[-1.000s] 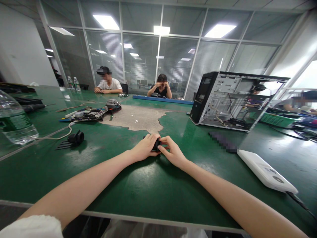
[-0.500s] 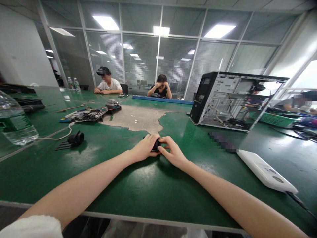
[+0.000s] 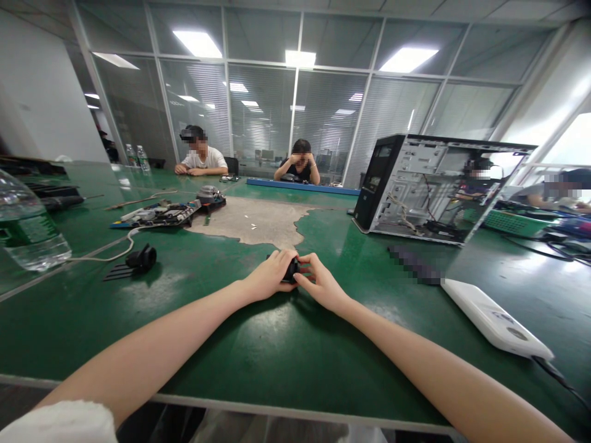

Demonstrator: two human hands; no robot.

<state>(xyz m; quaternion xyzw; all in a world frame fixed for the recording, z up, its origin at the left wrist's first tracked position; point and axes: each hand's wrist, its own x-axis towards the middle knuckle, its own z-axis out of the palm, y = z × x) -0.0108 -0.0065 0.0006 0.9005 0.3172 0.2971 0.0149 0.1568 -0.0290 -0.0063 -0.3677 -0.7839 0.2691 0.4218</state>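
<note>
In the middle of the green table, my left hand (image 3: pixel 273 274) is wrapped over a small black part (image 3: pixel 291 271) and keeps it close to the tabletop. Most of that part is covered by the fingers, so its kind cannot be told. My right hand (image 3: pixel 321 280) comes from the other side, its thumb and fingertips curled against the part's right edge. To the left lies another black piece with a round collar and prongs (image 3: pixel 138 259), apart from both hands.
An open computer case (image 3: pixel 434 191) stands at right, behind a white power bank (image 3: pixel 496 317) with a cable. A circuit board (image 3: pixel 159 214), a white wire and a water bottle (image 3: pixel 32 224) are on the left. Two people sit across the green table (image 3: pixel 277 363); others are at far right.
My right fingers have shifted very slightly at the black part's edge. My left hand keeps its hold, and the things on the table stay where they were.
</note>
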